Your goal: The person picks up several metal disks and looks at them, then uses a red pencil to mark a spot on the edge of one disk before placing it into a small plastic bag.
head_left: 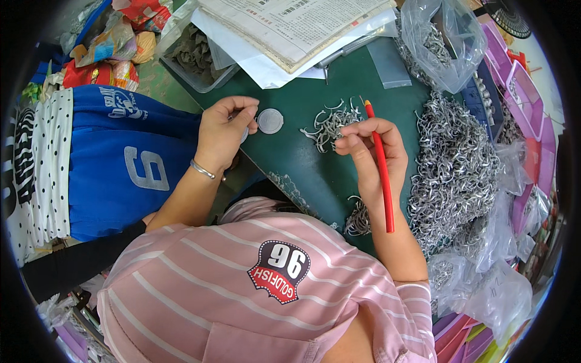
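My left hand (pixel 223 132) hovers at the edge of the green table (pixel 302 163), its fingers pinched on a small grey metal piece. A round grey disc (pixel 270 121) lies just to the right of its fingertips. My right hand (pixel 370 148) grips a long red stick (pixel 382 175), tip pointing away from me. The fingertips of that hand touch a small pile of bent silvery metal clips (pixel 327 126). A second small bunch of clips (pixel 358 219) lies under my right forearm.
A large heap of silvery clips (pixel 457 163) fills the table's right side, with clear plastic bags (pixel 445 42) of clips around it. Papers (pixel 290 27) and a grey tray of parts (pixel 196 57) sit at the back. Pink bins (pixel 526 103) stand far right; a blue garment (pixel 127 157) is at left.
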Motion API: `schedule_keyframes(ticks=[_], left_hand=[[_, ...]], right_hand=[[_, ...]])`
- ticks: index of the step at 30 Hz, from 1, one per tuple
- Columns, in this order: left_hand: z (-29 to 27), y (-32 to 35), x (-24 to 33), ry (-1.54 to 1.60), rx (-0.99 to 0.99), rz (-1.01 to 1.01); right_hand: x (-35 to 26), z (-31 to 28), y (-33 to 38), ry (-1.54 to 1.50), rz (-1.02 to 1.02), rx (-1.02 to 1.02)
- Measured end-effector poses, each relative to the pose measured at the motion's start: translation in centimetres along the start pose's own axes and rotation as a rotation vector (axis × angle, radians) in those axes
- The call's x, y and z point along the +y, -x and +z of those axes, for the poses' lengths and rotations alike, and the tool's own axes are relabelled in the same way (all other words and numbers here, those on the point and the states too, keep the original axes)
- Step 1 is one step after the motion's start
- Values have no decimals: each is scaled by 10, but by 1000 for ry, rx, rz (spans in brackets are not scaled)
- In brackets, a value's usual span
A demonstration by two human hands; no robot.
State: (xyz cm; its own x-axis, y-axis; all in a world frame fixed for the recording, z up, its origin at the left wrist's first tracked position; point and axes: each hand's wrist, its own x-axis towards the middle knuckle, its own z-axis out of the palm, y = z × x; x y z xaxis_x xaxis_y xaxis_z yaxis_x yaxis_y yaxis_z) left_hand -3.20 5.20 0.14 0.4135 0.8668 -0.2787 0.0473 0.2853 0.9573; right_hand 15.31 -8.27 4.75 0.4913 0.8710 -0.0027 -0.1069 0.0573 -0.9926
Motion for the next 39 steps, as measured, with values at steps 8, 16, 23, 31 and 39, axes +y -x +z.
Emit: schedule_keyframes(ticks=[8,16,23,31,39], left_hand=[[51,17,14,1102,-441,-478],[83,23,34,1047,-566,-502],[83,25,26,850,-642,-428],[80,23,23,339,-538,-236],[80,26,22,370,-433,-234]], right_hand=[[-3,9,7,106,-116,-125],[-4,6,8,562,-342,-81],[1,2,10,435,-314,-6],[-1,-4,6,-4,-144,102],[-7,-23,14,323,-308,251]])
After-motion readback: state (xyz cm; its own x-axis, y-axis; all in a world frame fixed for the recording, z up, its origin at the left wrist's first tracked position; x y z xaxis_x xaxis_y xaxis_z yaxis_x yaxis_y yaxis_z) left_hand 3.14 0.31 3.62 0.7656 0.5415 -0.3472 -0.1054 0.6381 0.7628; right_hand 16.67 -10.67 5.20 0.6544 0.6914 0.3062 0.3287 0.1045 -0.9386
